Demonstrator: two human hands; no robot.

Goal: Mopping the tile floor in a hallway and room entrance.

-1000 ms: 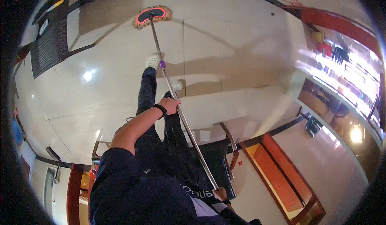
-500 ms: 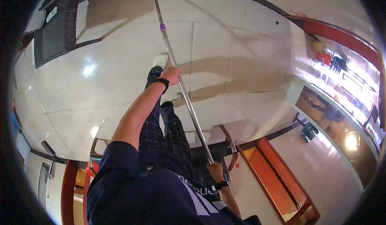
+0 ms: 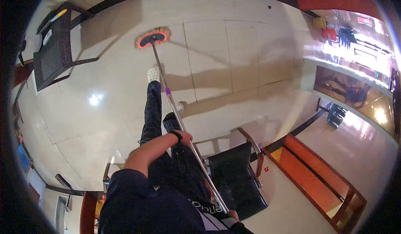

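Observation:
My left hand (image 3: 184, 136) is closed around the middle of a long metal mop pole (image 3: 173, 106) with a purple joint. My right hand (image 3: 232, 214), low at the bottom of the view, grips the pole's near end, partly hidden. The pole's far end carries a bristly mop head (image 3: 153, 36) in tan, red and black, resting on the tiled floor (image 3: 234, 58). My white clogs stand either side of the pole, with a black padded chair (image 3: 229, 171) beside my legs on the right.
A mesh chair (image 3: 52, 46) with items on it stands at upper left. A dark skirting strip runs along the far wall. Orange-red wooden furniture (image 3: 309, 175) lies at lower right, and a glossy counter front (image 3: 342, 83) with a bright glazed area above is on the right.
The mop head first moved away to the far skirting, then came back toward me. Both my hands have drawn back with the pole, sitting lower in the view than half a second ago.

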